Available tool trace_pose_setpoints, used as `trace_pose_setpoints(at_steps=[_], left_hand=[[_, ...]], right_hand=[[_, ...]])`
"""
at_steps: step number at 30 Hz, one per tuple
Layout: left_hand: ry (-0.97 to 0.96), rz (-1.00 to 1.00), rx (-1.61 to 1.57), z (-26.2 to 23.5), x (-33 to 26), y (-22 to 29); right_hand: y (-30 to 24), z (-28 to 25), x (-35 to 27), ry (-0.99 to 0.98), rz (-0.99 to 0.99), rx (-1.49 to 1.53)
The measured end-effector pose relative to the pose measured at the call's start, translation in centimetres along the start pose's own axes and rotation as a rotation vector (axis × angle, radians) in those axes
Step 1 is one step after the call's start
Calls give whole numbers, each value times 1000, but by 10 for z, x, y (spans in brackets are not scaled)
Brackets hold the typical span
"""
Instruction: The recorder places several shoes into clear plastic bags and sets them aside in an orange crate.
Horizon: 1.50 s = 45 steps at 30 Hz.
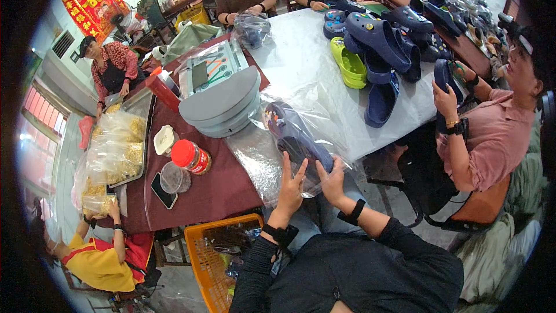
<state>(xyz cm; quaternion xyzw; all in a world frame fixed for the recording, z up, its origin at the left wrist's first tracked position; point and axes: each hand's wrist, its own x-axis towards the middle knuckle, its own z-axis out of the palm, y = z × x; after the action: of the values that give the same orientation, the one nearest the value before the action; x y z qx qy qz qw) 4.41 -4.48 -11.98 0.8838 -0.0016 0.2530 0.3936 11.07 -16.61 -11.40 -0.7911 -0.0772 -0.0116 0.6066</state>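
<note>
A dark navy clog (pixel 294 133) with small coloured charms near its toe lies inside a clear plastic bag (pixel 333 117) at the table's near edge. Its heel end points toward me, and a second clog may be beneath it. My left hand (pixel 291 188) grips the heel end from the left, index and middle fingers parted in a V on the bag and shoe. From the right, my right hand (pixel 332 183) holds the same end between thumb and fingers. Loose film spreads around the toe and over the right side.
A pile of navy clogs (pixel 376 40) and a lime green clog (pixel 348 64) occupy the white table (pixel 295 40). At left are a grey machine (pixel 223 101), a red-lidded jar (pixel 191 157) and a phone (pixel 164 191). An orange crate (pixel 200 255) stands below; a co-worker at right holds a clog.
</note>
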Motion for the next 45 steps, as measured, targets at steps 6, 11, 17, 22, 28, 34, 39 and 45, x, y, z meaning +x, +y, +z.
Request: trace_pose_setpoints(at_steps=[6, 11, 17, 22, 28, 34, 39, 45], left_hand=[[13, -4, 21, 5, -5, 0], [-72, 125, 185, 13, -10, 9], [83, -7, -43, 24, -8, 6], [98, -80, -82, 12, 1, 0], [13, -74, -148, -1, 0, -15], [99, -224, -287, -9, -9, -3], [188, -94, -58, -17, -12, 2], [73, -4, 385, -17, -7, -10]], right_hand=[[11, 4, 3, 102, -45, 72], [4, -2, 6, 72, 51, 155], [3, 8, 7, 74, -158, -22], [7, 10, -3, -213, -184, 191], [64, 2, 15, -459, -599, 55], [28, -2, 18, -719, -231, -171], [21, -1, 21, -697, -430, -243], [46, 8, 23, -665, -567, -276]])
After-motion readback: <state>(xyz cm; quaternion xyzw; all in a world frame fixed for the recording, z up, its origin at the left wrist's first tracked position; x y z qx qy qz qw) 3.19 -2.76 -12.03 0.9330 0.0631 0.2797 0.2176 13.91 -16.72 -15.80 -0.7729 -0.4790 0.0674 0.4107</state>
